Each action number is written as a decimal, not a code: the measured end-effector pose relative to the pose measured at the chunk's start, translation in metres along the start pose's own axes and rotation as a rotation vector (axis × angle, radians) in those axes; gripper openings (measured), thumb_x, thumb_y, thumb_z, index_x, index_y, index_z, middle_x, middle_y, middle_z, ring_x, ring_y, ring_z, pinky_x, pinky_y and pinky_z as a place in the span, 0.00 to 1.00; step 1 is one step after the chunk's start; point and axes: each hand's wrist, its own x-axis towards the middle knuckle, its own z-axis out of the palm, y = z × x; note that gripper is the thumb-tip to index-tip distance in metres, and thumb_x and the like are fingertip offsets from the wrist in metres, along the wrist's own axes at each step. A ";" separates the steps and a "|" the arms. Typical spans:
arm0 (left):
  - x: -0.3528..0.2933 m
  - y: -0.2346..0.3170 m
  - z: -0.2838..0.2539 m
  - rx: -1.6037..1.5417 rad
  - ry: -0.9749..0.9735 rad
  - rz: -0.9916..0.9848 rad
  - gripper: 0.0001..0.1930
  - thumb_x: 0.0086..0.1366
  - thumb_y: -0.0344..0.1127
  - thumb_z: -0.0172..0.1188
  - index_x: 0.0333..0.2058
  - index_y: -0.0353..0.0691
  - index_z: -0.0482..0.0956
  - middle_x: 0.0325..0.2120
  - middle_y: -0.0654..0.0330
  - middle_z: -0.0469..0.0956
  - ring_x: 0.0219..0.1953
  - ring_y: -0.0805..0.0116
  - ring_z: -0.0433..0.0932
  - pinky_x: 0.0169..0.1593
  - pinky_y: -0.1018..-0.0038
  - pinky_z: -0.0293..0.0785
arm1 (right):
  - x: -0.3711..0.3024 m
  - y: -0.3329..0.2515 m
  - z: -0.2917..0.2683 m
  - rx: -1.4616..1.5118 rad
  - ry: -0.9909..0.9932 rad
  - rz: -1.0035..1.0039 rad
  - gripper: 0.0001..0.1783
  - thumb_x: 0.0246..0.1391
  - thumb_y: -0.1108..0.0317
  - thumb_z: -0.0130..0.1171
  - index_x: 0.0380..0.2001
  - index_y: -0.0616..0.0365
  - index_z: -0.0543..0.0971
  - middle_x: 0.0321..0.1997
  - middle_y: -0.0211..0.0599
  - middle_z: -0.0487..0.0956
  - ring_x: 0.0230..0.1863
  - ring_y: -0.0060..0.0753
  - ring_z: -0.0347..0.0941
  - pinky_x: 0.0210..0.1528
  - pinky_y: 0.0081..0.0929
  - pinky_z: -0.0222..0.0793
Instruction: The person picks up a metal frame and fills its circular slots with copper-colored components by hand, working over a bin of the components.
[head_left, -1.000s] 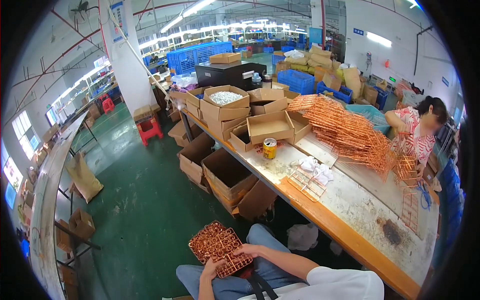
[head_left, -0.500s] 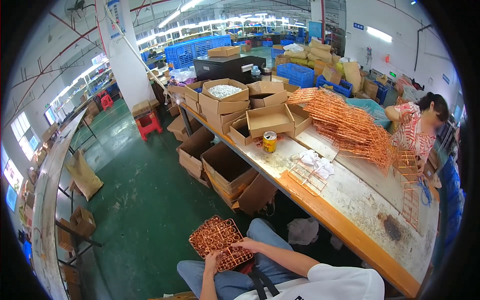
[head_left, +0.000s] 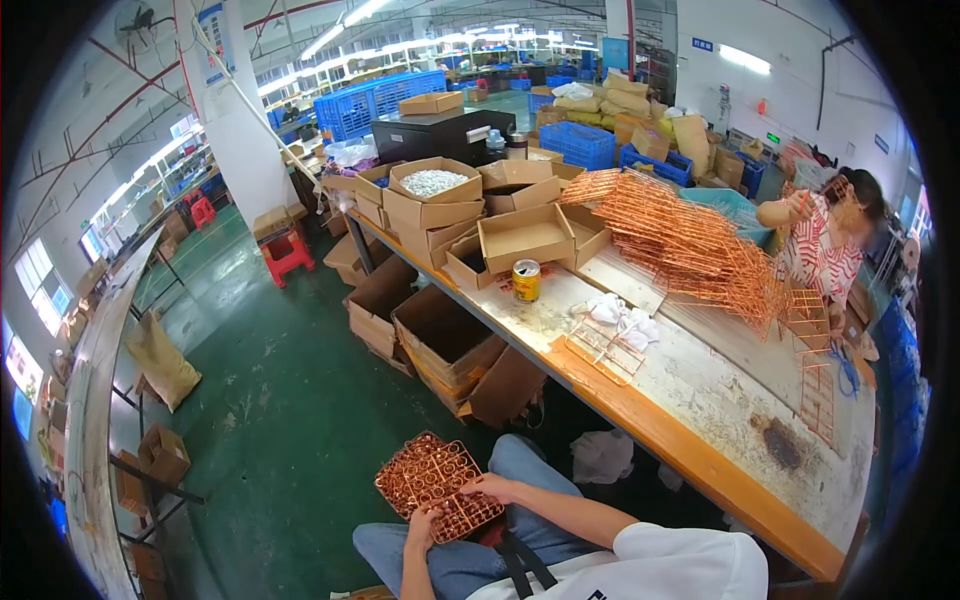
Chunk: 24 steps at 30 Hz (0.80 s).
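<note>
Over my lap lies a copper-coloured wire rack [head_left: 450,462], a grid frame tilted above a mass of loose copper-coloured rings [head_left: 400,476]. What holds the rings is mostly hidden beneath the rack. My left hand [head_left: 424,522] is closed on the rack's near left edge. Across from it, my right hand [head_left: 489,486] reaches in from the right, its fingers pinched together over the rack's right part. Whatever sits between those fingertips is too small to make out.
A worktable [head_left: 700,420] with a wooden edge runs along my right. It bears stacked copper wire racks [head_left: 670,245], cardboard boxes [head_left: 527,238], a yellow can [head_left: 526,281] and white cloth [head_left: 625,322]. Open cartons [head_left: 445,335] stand below. A co-worker [head_left: 825,240] is at the far right.
The view has shifted slightly. My hands and the rack stay almost in place over my lap. The co-worker's arm has moved, and a raised hand now shows near the chest.
</note>
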 end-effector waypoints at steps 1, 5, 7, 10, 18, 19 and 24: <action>-0.001 0.001 -0.003 -0.044 -0.024 -0.018 0.12 0.56 0.24 0.50 0.40 0.33 0.68 0.35 0.55 0.74 0.36 0.65 0.75 0.40 0.72 0.75 | 0.002 0.000 0.001 -0.052 0.005 0.018 0.10 0.50 0.63 0.60 0.30 0.57 0.78 0.31 0.32 0.78 0.25 0.23 0.73 0.27 0.19 0.71; 0.001 0.007 0.014 -0.170 -0.130 -0.056 0.13 0.54 0.28 0.52 0.39 0.32 0.68 0.34 0.55 0.73 0.38 0.62 0.75 0.44 0.67 0.74 | 0.001 0.001 -0.012 0.002 0.043 0.063 0.18 0.49 0.51 0.58 0.32 0.56 0.77 0.28 0.32 0.77 0.23 0.24 0.71 0.27 0.20 0.70; -0.001 0.004 0.025 -0.212 -0.123 -0.119 0.13 0.55 0.30 0.52 0.39 0.32 0.69 0.34 0.55 0.73 0.38 0.61 0.74 0.44 0.66 0.73 | -0.009 -0.004 -0.020 0.117 -0.008 0.073 0.20 0.50 0.50 0.55 0.33 0.57 0.77 0.27 0.33 0.77 0.24 0.26 0.71 0.28 0.23 0.70; 0.003 0.000 0.002 -0.198 -0.114 -0.106 0.14 0.57 0.35 0.53 0.39 0.33 0.69 0.34 0.54 0.74 0.39 0.59 0.74 0.43 0.66 0.73 | 0.005 -0.003 -0.006 0.163 -0.179 0.102 0.20 0.51 0.52 0.49 0.35 0.58 0.75 0.26 0.37 0.77 0.28 0.33 0.72 0.32 0.32 0.71; -0.011 0.013 0.046 0.090 0.077 -0.097 0.19 0.59 0.41 0.53 0.45 0.36 0.68 0.36 0.53 0.73 0.36 0.59 0.74 0.38 0.64 0.76 | 0.001 0.009 -0.014 0.494 -0.373 0.041 0.10 0.53 0.68 0.51 0.31 0.66 0.76 0.24 0.41 0.77 0.26 0.33 0.73 0.31 0.29 0.72; -0.013 0.012 0.050 0.098 0.085 -0.091 0.19 0.59 0.41 0.53 0.45 0.36 0.68 0.36 0.53 0.73 0.36 0.60 0.74 0.37 0.65 0.76 | -0.001 0.011 -0.014 0.335 -0.347 -0.018 0.08 0.51 0.71 0.53 0.29 0.67 0.76 0.23 0.41 0.76 0.25 0.32 0.72 0.30 0.29 0.71; -0.012 0.010 0.063 0.134 0.082 -0.095 0.17 0.59 0.40 0.53 0.43 0.35 0.68 0.33 0.54 0.73 0.34 0.62 0.75 0.36 0.67 0.76 | -0.010 0.016 -0.021 0.113 -0.213 -0.072 0.05 0.47 0.75 0.58 0.24 0.67 0.76 0.21 0.40 0.75 0.23 0.30 0.71 0.26 0.28 0.69</action>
